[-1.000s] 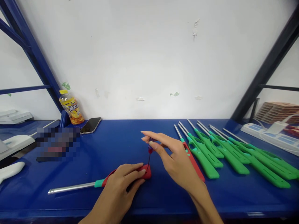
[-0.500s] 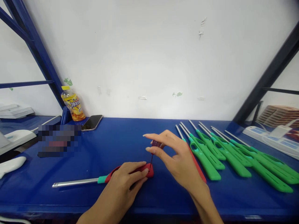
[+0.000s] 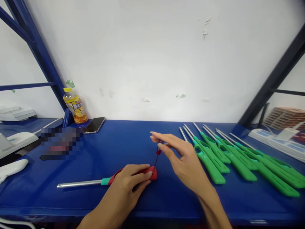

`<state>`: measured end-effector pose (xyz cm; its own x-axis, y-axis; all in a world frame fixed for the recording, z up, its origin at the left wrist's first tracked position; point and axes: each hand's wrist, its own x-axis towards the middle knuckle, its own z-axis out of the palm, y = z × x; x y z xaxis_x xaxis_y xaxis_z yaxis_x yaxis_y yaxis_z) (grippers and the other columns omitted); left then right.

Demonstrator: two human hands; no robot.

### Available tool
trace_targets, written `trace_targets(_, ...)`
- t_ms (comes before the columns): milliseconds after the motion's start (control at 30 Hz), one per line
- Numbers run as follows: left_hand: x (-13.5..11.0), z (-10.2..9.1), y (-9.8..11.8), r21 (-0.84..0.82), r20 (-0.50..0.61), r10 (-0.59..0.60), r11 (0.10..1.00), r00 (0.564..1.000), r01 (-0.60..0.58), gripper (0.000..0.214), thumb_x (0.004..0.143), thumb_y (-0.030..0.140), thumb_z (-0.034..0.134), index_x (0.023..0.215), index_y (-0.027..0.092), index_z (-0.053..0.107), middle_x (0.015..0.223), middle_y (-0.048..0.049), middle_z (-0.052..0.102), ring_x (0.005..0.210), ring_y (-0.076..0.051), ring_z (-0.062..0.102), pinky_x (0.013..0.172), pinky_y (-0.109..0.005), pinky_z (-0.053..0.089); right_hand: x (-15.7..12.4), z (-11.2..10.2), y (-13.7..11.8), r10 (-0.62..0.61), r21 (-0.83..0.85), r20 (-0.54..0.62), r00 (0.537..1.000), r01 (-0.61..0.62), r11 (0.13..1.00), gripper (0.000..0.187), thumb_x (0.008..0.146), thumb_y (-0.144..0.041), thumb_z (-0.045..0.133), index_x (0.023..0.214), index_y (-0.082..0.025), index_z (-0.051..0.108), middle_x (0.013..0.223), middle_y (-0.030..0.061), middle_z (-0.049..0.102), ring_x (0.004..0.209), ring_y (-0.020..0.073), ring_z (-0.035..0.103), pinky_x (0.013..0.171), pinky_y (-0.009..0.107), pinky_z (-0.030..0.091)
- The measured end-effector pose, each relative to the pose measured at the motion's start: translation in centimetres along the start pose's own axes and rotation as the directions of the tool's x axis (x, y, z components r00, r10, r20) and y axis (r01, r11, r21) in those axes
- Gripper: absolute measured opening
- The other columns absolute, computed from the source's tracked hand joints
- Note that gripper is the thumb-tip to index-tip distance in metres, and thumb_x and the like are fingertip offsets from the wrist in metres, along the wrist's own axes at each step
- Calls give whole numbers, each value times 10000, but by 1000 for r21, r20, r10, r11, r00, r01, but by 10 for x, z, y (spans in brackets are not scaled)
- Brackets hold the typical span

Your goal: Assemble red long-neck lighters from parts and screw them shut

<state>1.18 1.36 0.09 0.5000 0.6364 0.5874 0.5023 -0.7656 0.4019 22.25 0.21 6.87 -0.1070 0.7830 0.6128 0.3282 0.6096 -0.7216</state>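
Note:
A red gas lighter point(image 3: 154, 173) with a long silver barrel lies on the blue table, its barrel pointing left. My left hand point(image 3: 130, 183) is closed over its handle and presses it down. In my right hand point(image 3: 182, 156) a small screwdriver point(image 3: 158, 150) with a dark red handle is pinched between thumb and fingers. The screwdriver stands slightly tilted, its tip at the butt end of the red handle. Whether the tip sits in a screw cannot be made out.
Several green gas lighters point(image 3: 215, 167) lie fanned out on the right of the table point(image 3: 124, 140). Beyond them is a white power strip point(image 3: 278, 140). At the back left are a drink bottle point(image 3: 77, 109) and a phone point(image 3: 94, 125). A white object point(image 3: 14, 168) lies at the left edge.
My right hand has shifted its fingers on the screwdriver, showing more of the handle. The screwdriver leans a little more to the right. My left hand stays on the lighter.

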Motion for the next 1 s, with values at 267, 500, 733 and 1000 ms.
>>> trace_targets(267, -1, 3, -3, 23, -30, 44, 999, 999, -43, 246, 1061, 341, 602, 1055, 287, 842, 1136, -46, 818, 965, -205, 805, 862, -314, 677, 0, 2, 2, -26, -9, 14, 1000, 26, 1000, 376, 1055, -219, 608, 1387, -370, 697, 1125, 2, 715, 997, 147, 676, 907, 298, 535)
trace_targets(500, 1, 2, -3, 34, -48, 69, 997, 996, -67, 273, 1071, 377, 587, 1052, 282, 842, 1122, -47, 821, 962, -198, 807, 858, -293, 676, -1, 3, 6, -25, -86, -38, 999, 22, 996, 328, 977, -241, 746, 1258, -410, 765, 950, -33, 633, 872, 127, 644, 836, 267, 534)
trace_targets(733, 2, 1, 0, 31, -31, 59, 998, 998, -58, 275, 1073, 384, 582, 1069, 288, 840, 1123, -37, 822, 957, -190, 807, 868, -292, 674, -2, 2, 4, -12, 23, 18, 1000, 11, 1000, 367, 1072, -195, 568, 1356, -383, 707, 1097, -27, 731, 940, 120, 686, 889, 269, 541)
trace_targets(1000, 1, 2, -2, 23, -39, 51, 998, 998, -50, 263, 1068, 379, 595, 1065, 288, 841, 1126, -40, 820, 958, -192, 805, 866, -293, 676, 0, 1, 3, -29, 10, 10, 1000, 29, 1000, 367, 1090, -208, 532, 1376, -360, 702, 1184, -14, 758, 1048, 135, 699, 965, 280, 526)
